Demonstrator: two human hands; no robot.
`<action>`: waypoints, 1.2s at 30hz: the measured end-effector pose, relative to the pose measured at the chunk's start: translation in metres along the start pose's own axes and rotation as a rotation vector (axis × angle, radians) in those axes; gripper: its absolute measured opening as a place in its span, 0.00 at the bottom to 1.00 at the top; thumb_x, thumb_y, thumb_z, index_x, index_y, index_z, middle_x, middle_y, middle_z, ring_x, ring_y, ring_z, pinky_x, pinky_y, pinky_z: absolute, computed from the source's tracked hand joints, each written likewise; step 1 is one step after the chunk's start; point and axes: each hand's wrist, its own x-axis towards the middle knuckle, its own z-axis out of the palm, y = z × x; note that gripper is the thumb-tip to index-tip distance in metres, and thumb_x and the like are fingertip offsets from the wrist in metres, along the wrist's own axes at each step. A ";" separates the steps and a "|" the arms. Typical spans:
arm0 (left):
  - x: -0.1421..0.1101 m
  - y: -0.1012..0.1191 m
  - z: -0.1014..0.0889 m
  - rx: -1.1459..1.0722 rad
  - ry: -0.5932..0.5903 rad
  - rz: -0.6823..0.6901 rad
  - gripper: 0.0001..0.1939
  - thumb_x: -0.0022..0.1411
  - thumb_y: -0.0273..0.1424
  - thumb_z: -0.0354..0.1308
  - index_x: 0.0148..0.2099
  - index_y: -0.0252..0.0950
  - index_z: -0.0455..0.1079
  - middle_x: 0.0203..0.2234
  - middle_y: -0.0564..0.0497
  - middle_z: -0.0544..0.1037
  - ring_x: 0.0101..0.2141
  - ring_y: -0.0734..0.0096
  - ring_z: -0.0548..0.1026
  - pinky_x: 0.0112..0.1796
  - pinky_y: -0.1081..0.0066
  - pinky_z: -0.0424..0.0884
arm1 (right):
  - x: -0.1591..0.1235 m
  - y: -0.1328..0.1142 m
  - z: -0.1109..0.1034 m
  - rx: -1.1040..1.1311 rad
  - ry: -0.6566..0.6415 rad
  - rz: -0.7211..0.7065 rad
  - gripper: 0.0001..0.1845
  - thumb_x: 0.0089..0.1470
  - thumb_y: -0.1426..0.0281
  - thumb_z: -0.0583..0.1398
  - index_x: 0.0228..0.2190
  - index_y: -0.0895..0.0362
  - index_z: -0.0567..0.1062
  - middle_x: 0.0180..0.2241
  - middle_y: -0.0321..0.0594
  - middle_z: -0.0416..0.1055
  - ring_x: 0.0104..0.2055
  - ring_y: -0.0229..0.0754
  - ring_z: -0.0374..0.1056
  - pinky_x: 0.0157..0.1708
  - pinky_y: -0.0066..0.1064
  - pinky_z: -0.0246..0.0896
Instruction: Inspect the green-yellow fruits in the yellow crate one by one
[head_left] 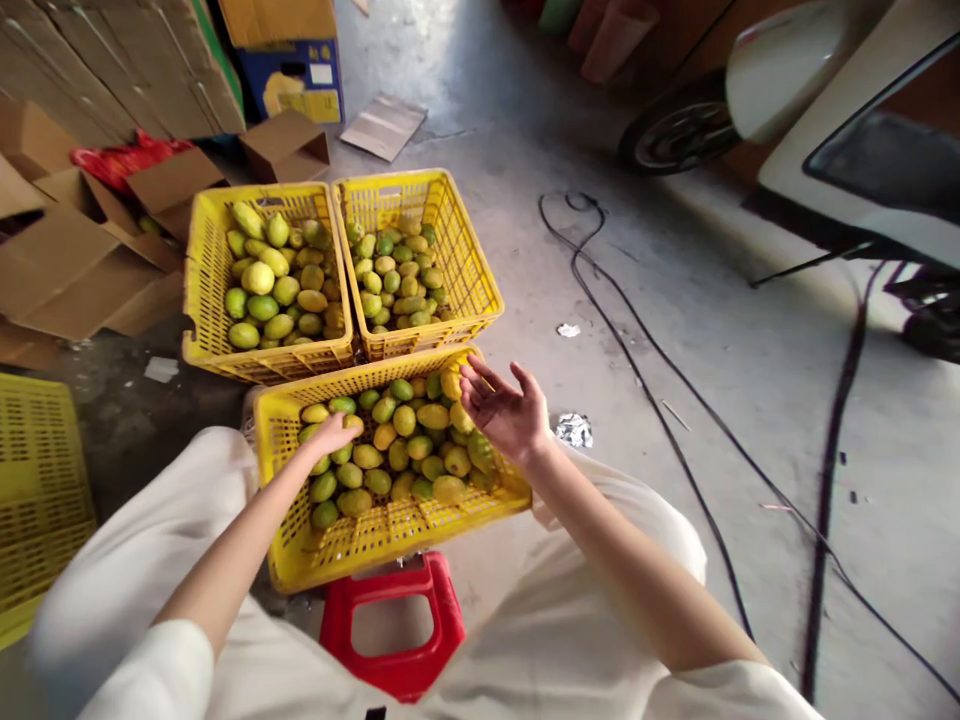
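Observation:
A yellow plastic crate [352,545] of green and yellow mangoes sits between my knees. My left hand [334,433] reaches into it, fingers curled around a yellow mango [352,424] on top of the pile. My right hand [506,410] hovers over the crate's right rim, palm up, fingers spread, holding nothing. Two more yellow crates stand beyond: the left crate [201,290] holds larger mangoes, the right crate [465,260] holds smaller ones.
A red plastic stool [397,630] stands under the near crate. Cardboard boxes [75,260] pile up at the left, with another yellow crate [37,480] at the left edge. Black cables [637,360] run across the concrete floor. A scooter [825,120] is parked at the right.

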 end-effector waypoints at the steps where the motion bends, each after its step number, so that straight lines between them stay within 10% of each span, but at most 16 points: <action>1: 0.009 -0.007 0.004 0.024 0.021 0.006 0.16 0.50 0.19 0.69 0.38 0.37 0.69 0.61 0.35 0.74 0.73 0.42 0.54 0.65 0.58 0.59 | -0.001 0.000 -0.001 0.002 0.004 0.002 0.23 0.63 0.60 0.55 0.53 0.57 0.78 0.40 0.44 0.85 0.41 0.43 0.80 0.43 0.32 0.76; 23: 0.101 -0.100 0.082 0.345 0.187 0.141 0.36 0.56 0.22 0.65 0.64 0.32 0.56 0.63 0.28 0.62 0.67 0.39 0.63 0.64 0.47 0.60 | -0.043 -0.008 -0.042 0.094 0.098 0.064 0.14 0.61 0.63 0.62 0.41 0.59 0.83 0.33 0.43 0.83 0.33 0.39 0.77 0.36 0.26 0.76; 36: 0.101 -0.090 0.047 -0.095 0.182 0.134 0.25 0.45 0.18 0.72 0.40 0.40 0.64 0.45 0.46 0.73 0.59 0.45 0.70 0.60 0.50 0.66 | -0.046 0.008 -0.040 0.006 0.245 0.276 0.11 0.62 0.69 0.61 0.36 0.63 0.82 0.29 0.43 0.80 0.28 0.37 0.76 0.31 0.24 0.75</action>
